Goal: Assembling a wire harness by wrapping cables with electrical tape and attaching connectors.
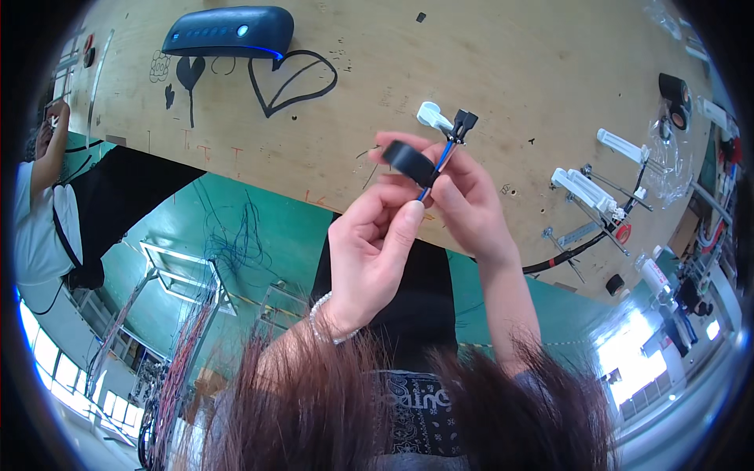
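My left hand [369,251] pinches a thin bundle of blue and black wires [437,169] from below. A small black connector [463,124] sits at the top end of the wires. My right hand [463,192] holds a roll of black tape [408,161] against the wires, fingers curled around it. Both hands are raised in front of a wooden board [487,55]. A white clip [430,115] on the board shows just behind the connector.
A dark oval device [229,33] with a blue light lies at the board's top. White fixtures [585,192] and a black cable [581,250] sit at the right, with tape rolls [675,98]. Another person [39,196] stands at the left. Green floor lies below.
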The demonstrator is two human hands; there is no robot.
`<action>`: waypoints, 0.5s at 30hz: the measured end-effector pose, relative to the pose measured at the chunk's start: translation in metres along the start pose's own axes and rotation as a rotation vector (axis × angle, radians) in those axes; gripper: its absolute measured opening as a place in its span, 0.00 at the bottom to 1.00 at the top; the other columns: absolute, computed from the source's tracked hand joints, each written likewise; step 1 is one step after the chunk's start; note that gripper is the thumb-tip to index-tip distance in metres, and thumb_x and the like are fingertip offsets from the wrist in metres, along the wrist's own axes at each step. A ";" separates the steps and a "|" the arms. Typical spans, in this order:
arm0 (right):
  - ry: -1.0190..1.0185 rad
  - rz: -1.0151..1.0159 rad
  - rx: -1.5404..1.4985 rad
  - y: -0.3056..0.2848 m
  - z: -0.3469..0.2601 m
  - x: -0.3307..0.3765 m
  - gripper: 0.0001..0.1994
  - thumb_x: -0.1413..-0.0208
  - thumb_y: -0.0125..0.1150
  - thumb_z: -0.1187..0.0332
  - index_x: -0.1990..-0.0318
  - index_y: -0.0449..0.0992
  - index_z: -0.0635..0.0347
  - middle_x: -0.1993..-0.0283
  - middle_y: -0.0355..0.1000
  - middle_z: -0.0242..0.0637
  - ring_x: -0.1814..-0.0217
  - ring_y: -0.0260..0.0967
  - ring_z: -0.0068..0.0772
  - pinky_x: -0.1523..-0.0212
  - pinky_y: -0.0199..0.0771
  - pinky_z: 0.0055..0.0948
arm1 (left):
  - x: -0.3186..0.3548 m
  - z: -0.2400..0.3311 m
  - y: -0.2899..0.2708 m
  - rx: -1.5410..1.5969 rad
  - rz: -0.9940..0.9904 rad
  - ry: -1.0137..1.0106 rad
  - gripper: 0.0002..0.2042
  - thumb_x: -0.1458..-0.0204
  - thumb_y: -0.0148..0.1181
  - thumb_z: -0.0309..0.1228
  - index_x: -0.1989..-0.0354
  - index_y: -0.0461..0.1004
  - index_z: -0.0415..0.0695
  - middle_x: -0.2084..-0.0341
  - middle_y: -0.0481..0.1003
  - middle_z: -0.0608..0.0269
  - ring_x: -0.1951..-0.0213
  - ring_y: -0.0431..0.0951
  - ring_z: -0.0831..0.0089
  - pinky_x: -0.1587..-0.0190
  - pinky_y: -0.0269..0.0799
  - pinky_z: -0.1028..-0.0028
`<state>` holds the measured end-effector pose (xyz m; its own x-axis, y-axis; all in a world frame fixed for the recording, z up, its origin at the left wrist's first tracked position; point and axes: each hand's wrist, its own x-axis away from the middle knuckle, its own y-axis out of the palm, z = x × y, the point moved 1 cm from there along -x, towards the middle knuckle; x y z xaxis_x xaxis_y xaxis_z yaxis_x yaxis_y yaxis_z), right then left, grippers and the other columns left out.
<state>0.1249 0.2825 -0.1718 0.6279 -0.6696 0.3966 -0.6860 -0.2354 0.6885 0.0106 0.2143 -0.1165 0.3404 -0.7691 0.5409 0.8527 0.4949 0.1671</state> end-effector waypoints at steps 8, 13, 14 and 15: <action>-0.187 0.043 0.674 0.004 -0.034 0.042 0.14 0.40 0.60 0.61 0.61 0.71 0.66 0.49 0.66 0.44 0.55 0.69 0.33 0.47 0.68 0.35 | -0.001 -0.020 -0.008 -0.424 0.065 0.349 0.05 0.45 0.59 0.20 0.61 0.74 0.36 0.80 0.72 0.66 0.82 0.66 0.84 0.80 0.62 0.80; -0.265 0.277 0.907 0.045 -0.033 0.015 0.11 0.44 0.64 0.73 0.56 0.71 0.64 0.63 0.65 0.30 0.64 0.65 0.19 0.62 0.65 0.19 | -0.002 -0.024 -0.003 -0.500 0.075 0.560 0.05 0.50 0.61 0.18 0.65 0.74 0.36 0.81 0.72 0.61 0.85 0.67 0.75 0.81 0.61 0.77; -0.369 0.369 0.707 0.045 -0.022 0.013 0.14 0.47 0.66 0.77 0.55 0.69 0.62 0.65 0.67 0.28 0.65 0.64 0.17 0.62 0.64 0.18 | -0.002 -0.024 -0.005 -0.461 0.046 0.530 0.05 0.50 0.61 0.18 0.65 0.74 0.36 0.82 0.72 0.61 0.85 0.66 0.74 0.82 0.60 0.77; -0.368 0.366 0.704 0.047 -0.016 0.012 0.14 0.47 0.66 0.77 0.55 0.69 0.62 0.65 0.67 0.28 0.65 0.64 0.17 0.62 0.64 0.18 | 0.001 -0.024 -0.009 -0.425 0.022 0.493 0.05 0.51 0.61 0.17 0.66 0.74 0.36 0.82 0.72 0.62 0.86 0.65 0.74 0.82 0.59 0.76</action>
<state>0.1060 0.2751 -0.1248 0.2486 -0.9446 0.2145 -0.9652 -0.2601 -0.0267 0.0131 0.1996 -0.1377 0.4151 -0.9061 0.0817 0.8916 0.3872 -0.2347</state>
